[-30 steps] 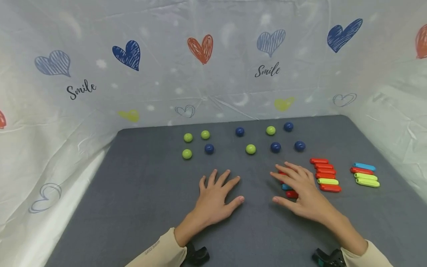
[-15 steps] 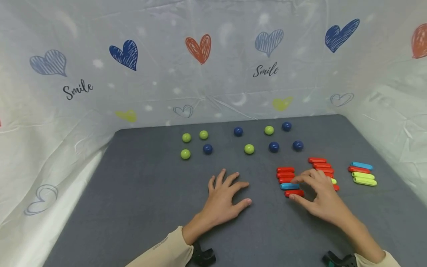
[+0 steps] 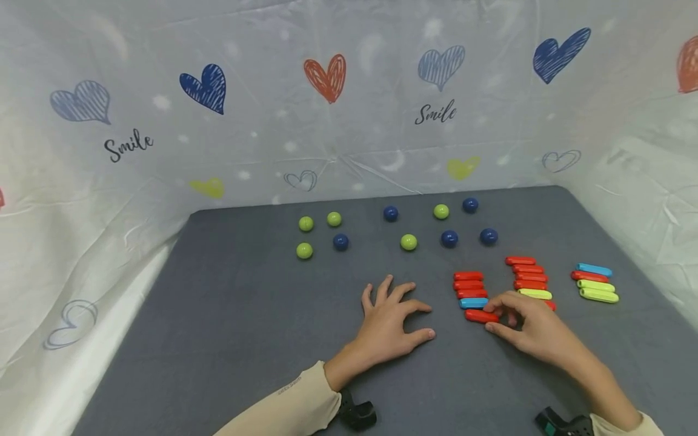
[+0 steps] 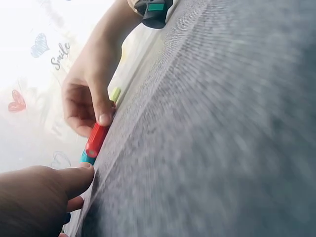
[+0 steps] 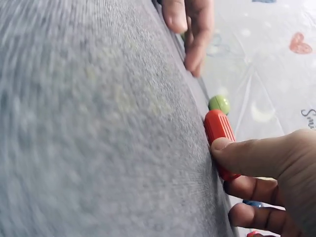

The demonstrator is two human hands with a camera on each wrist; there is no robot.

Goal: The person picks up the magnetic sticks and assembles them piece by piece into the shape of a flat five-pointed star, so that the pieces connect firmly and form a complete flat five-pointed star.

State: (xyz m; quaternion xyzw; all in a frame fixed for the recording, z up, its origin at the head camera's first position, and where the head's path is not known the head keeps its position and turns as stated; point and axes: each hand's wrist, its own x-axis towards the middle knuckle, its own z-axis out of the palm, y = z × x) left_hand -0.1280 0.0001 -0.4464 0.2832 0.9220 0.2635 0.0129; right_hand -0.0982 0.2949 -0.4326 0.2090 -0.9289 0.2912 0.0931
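Note:
My right hand point(image 3: 537, 330) pinches the right end of a short, ribbed red plastic stick point(image 3: 480, 316) between thumb and fingers; the right wrist view shows the thumb lying on this red stick point(image 5: 219, 126). It is the nearest piece of a left-hand column, with a blue stick point(image 3: 472, 303) and several red sticks point(image 3: 468, 284) behind it. Left of that column, my left hand point(image 3: 387, 327) holds nothing, its fingers spread low over the cloth. In the left wrist view its thumb comes near the red stick point(image 4: 96, 140), and I cannot tell whether they touch.
A middle column of red sticks point(image 3: 528, 269) includes one yellow stick point(image 3: 534, 294). Farther right lie a blue stick point(image 3: 594, 269), a red one and yellow ones. Several green balls point(image 3: 408, 242) and blue balls point(image 3: 449, 238) sit toward the back of the grey cloth point(image 3: 229, 327). A white curtain hangs behind.
My right hand has come down and right from over the left column, and its fingers have closed on the nearest red stick. My left hand has slid right toward the column, staying spread.

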